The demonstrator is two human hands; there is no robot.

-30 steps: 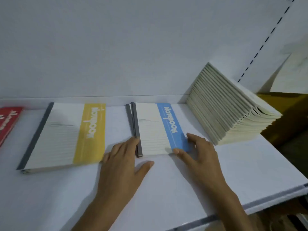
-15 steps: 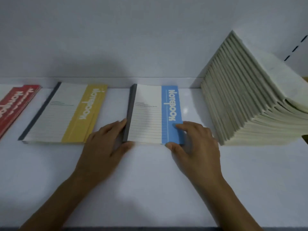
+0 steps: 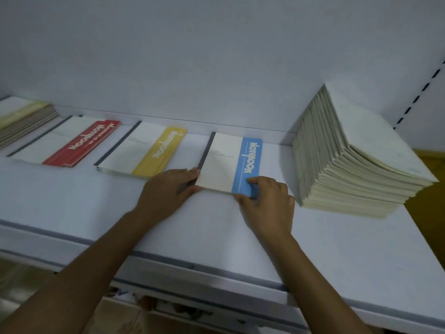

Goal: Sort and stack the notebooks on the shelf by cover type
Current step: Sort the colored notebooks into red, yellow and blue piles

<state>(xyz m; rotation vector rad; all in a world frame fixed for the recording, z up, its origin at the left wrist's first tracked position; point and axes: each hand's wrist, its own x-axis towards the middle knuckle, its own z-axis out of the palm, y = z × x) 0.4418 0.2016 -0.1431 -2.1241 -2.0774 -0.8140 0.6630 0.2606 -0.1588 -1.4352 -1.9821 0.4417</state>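
Observation:
A small stack of blue-striped notebooks (image 3: 228,160) lies flat on the white shelf (image 3: 96,208), dark spine to the left. My left hand (image 3: 168,191) presses its straight fingers against the near end of the spine, thumb along the front edge. My right hand (image 3: 265,203) pinches the near right corner, curled fingers on the blue stripe and thumb at the front edge. To the left lie a yellow-striped stack (image 3: 149,150) and a red-striped stack (image 3: 72,143).
A tall, slanted pile of cream notebooks (image 3: 349,160) leans at the right, close to the blue stack. A low grey-edged pile (image 3: 24,121) sits at the far left. The shelf's back wall stands just behind the notebooks; its front lip (image 3: 192,263) crosses my forearms.
The view has pulled back, bringing the red stack and the far-left pile into sight. Both hands stay at the blue stack; my right fingers have curled onto its near corner.

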